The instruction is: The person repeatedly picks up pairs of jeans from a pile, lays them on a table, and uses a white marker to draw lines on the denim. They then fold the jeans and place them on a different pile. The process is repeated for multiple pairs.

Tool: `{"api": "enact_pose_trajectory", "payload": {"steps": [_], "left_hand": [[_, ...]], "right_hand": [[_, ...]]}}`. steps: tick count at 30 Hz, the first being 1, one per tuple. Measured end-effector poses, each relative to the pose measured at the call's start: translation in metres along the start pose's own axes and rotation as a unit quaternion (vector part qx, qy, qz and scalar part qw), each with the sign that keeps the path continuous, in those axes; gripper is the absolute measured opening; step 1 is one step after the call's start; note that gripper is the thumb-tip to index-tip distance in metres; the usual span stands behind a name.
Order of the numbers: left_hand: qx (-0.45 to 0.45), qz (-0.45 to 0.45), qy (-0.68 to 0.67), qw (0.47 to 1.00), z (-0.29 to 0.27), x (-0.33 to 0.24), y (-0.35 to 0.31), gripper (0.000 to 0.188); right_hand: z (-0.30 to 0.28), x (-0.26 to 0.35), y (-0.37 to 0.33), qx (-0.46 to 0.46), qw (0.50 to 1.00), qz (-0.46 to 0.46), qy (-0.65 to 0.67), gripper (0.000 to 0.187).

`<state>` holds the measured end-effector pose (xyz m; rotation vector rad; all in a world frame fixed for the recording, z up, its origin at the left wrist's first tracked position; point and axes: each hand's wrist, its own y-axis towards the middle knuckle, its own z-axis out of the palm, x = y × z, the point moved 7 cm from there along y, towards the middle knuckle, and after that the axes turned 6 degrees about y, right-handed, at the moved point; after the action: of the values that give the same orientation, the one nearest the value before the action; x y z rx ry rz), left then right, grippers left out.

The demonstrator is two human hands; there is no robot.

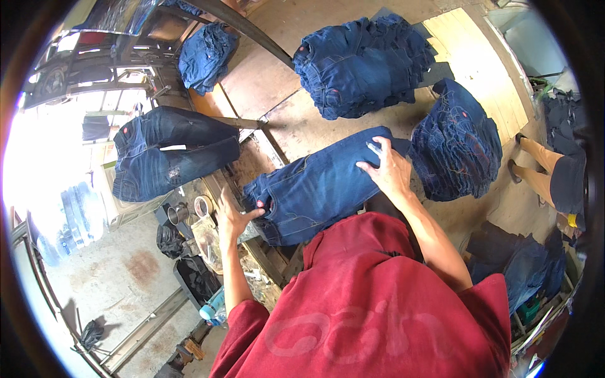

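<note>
left hand and right hand spread at edges of jeans; bare floor beyond.

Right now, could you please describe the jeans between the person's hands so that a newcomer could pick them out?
Start from the red top at bottom centre. Just above it, blue jeans slant between the left hand, at the waist end, and the right hand. They alone lie between the hands, flat, unlike the bunched denim stack to their right.

Two hands, one folded jeans, one tape roll, at least four denim piles.
</note>
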<state>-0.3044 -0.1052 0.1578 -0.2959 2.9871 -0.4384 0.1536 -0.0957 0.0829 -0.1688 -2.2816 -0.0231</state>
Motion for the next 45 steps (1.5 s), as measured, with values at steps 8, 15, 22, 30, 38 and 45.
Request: {"api": "enact_pose_trajectory", "payload": {"steps": [8,15,22,30,38,45], "left_hand": [[0.178,0.32,-0.173,0.914,0.063,-0.129,0.076,0.081],[0.199,0.368,-0.208,0.884,0.092,-0.108,0.112,0.046],[0.214,0.383,-0.324,0.838,0.087,-0.114,0.125,0.036],[0.154,0.432,-0.296,0.838,0.096,-0.11,0.125,0.034],[0.16,0.42,-0.325,0.832,0.097,-0.109,0.126,0.034],[0.122,0.417,-0.329,0.838,0.1,-0.109,0.128,0.039]], "right_hand": [[0.015,0.051,-0.021,0.06,0.996,0.03,0.055,0.018],[0.096,0.159,-0.053,0.009,0.997,-0.06,0.041,0.019],[0.131,0.182,-0.046,0.001,0.998,-0.065,-0.019,0.017],[0.155,0.181,-0.03,0.06,0.99,0.0,-0.126,0.006],[0.154,0.179,-0.026,0.031,0.997,0.007,-0.076,0.005],[0.15,0.176,-0.029,0.031,0.998,0.023,-0.044,0.007]]}}
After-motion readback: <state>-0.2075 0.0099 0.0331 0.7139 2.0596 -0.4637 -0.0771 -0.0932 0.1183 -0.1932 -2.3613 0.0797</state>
